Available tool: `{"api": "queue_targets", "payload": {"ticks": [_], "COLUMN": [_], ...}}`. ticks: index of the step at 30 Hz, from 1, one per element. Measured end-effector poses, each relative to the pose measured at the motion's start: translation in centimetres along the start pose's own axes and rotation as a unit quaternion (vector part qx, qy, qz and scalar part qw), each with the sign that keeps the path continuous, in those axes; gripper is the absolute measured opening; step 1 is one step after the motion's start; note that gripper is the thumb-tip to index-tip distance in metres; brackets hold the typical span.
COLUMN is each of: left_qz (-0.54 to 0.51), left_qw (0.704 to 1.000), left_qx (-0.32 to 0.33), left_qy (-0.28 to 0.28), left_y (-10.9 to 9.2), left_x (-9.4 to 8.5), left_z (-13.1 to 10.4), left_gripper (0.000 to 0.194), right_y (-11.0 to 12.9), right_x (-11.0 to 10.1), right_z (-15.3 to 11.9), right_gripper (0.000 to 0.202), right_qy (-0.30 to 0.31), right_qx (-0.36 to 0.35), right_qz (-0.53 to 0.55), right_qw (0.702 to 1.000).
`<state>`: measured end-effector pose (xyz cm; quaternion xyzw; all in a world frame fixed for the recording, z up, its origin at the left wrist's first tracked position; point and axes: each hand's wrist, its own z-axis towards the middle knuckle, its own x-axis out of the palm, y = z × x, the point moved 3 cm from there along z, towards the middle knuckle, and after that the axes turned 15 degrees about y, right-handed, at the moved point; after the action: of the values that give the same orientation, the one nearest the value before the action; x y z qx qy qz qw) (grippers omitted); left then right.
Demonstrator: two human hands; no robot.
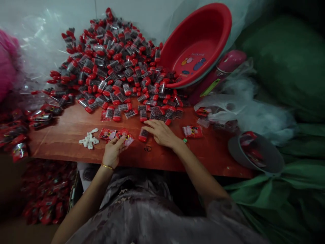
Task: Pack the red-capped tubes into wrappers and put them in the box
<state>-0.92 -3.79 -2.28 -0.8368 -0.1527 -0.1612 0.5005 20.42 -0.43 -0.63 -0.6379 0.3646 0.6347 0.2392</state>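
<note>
My left hand (113, 151), with a gold bracelet at the wrist, pinches a small red printed plastic packet (125, 135) between thumb and fingers. Beside it on the table lies another red printed packet (107, 134). My right hand (161, 133) is palm down, fingers stretched toward the near edge of a pile. Right at its fingertips is a small clear container with a red end and dark contents (143, 134); whether they touch it I cannot tell. The large pile of similar red-ended containers (111, 67) covers the back of the table.
A red basin (195, 44) leans at the back right beside a pink flask (231, 61). A crumpled white piece (89, 139) lies left on the reddish table (63, 142). At right are a packet (192, 131) and a grey bowl (256, 154). Filled packets (42, 117) lie left.
</note>
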Motion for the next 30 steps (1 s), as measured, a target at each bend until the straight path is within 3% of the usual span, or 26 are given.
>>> {"api": "queue_targets", "payload": {"ticks": [3,6,9,13,17,22,30], "left_qz": [-0.008,-0.012,-0.012,-0.017,-0.016,-0.011,0.052], "left_qw": [1.0,1.0,1.0,1.0,1.0,1.0,0.995], "left_qx": [-0.005,-0.006,0.003,-0.005,-0.012,0.003,0.068], "left_qy": [0.005,0.003,0.002,0.01,0.007,0.0,0.044], "left_y": [-0.3,-0.3,-0.2,0.1,0.1,0.0,0.0], "left_x": [-0.2,-0.5,-0.7,-0.3,0.0,0.3,1.2], "left_z": [-0.3,-0.4,-0.2,0.1,0.0,-0.2,-0.6], "left_gripper": [0.048,0.045,0.041,0.041,0.043,0.042,0.034], "right_y": [0.3,0.8,1.1,1.6,2.4,4.6,7.0], "right_x": [0.5,0.7,0.8,1.5,2.2,1.4,1.2], "right_z": [1.3,1.5,0.9,0.0,-1.2,-3.8,-4.0], "right_gripper": [0.061,0.048,0.036,0.037,0.031,0.032,0.029], "right_qy": [0.03,0.047,0.05,0.04,-0.004,-0.125,-0.152], "right_qx": [-0.056,-0.077,-0.059,-0.004,0.044,0.035,0.018], "right_qz": [0.02,0.024,0.019,0.024,0.103,0.218,0.236], "right_qw": [0.998,0.996,0.997,0.999,0.994,0.967,0.96]}}
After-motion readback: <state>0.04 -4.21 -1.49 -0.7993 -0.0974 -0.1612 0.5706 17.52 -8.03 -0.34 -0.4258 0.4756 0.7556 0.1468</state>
